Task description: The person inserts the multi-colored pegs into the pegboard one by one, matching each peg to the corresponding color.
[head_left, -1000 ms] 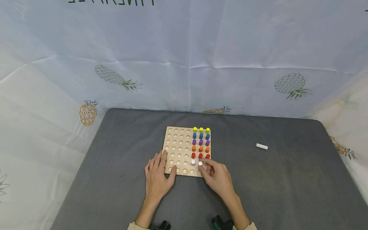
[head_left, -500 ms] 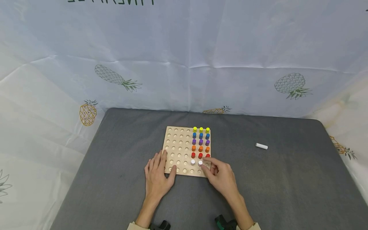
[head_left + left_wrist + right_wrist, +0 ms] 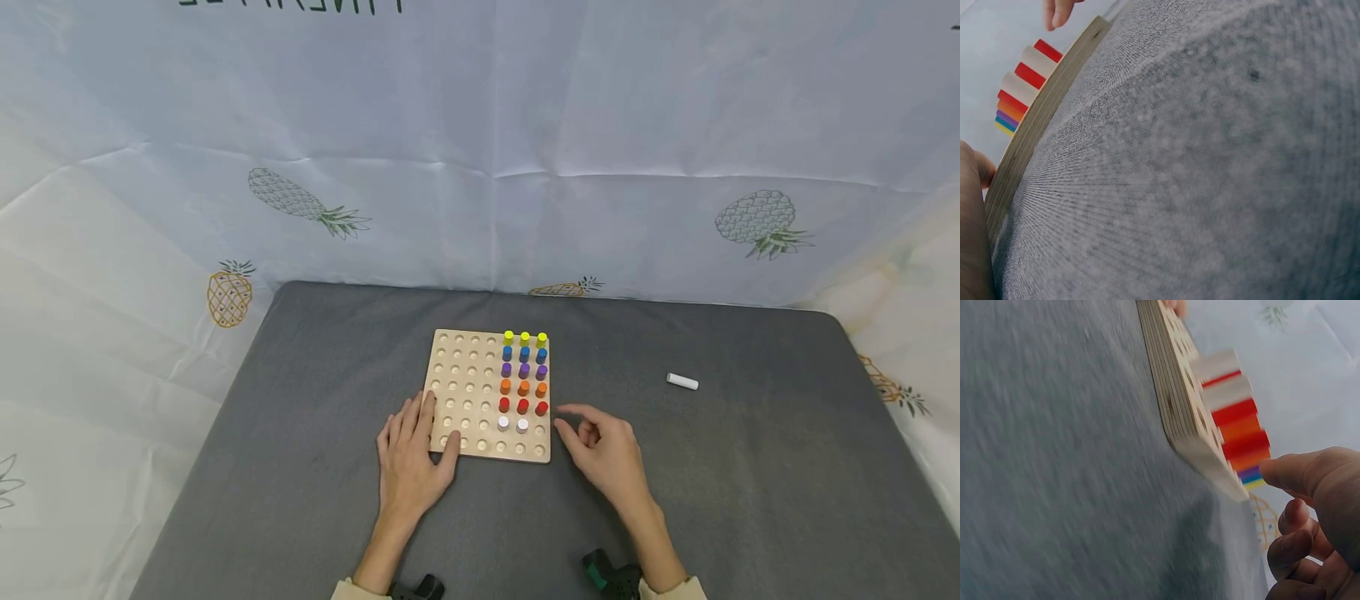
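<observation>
A light wooden pegboard with rows of round holes lies on the grey table. Its right-hand columns carry upright pegs in yellow, blue, purple, orange and red. In front of the red pegs stand two white pegs; the hole to their right holds nothing. My left hand rests on the board's near left corner with fingers extended. Just off the board's right edge hovers my right hand, holding nothing, thumb and index finger apart and the other fingers bent.
A single white peg lies on its side on the grey tablecloth, to the right of the board. Behind the table hangs a pale curtain printed with pineapples.
My right hand has let go of the second white peg, which stays in its hole, and has moved right, off the board. My left hand has kept its place.
</observation>
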The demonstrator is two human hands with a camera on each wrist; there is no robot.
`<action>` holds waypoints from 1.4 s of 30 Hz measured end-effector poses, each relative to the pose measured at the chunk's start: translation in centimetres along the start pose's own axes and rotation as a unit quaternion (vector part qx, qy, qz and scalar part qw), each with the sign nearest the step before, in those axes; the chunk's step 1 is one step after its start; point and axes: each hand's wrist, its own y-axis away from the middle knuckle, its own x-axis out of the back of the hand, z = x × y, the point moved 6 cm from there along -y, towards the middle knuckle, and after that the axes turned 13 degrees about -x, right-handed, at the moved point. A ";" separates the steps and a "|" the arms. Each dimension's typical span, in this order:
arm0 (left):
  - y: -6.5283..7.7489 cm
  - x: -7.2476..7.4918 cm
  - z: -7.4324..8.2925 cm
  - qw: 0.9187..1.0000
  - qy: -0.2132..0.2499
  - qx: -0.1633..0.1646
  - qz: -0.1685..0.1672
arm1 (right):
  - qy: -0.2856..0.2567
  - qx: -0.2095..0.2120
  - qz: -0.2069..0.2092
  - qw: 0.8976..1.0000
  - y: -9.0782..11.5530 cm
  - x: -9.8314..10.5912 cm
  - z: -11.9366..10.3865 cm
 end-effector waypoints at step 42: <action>0.1 -0.1 0.0 1.000 -0.001 0.003 -0.003 | 0.108 -0.040 0.080 0.990 -6.7 8.0 8.5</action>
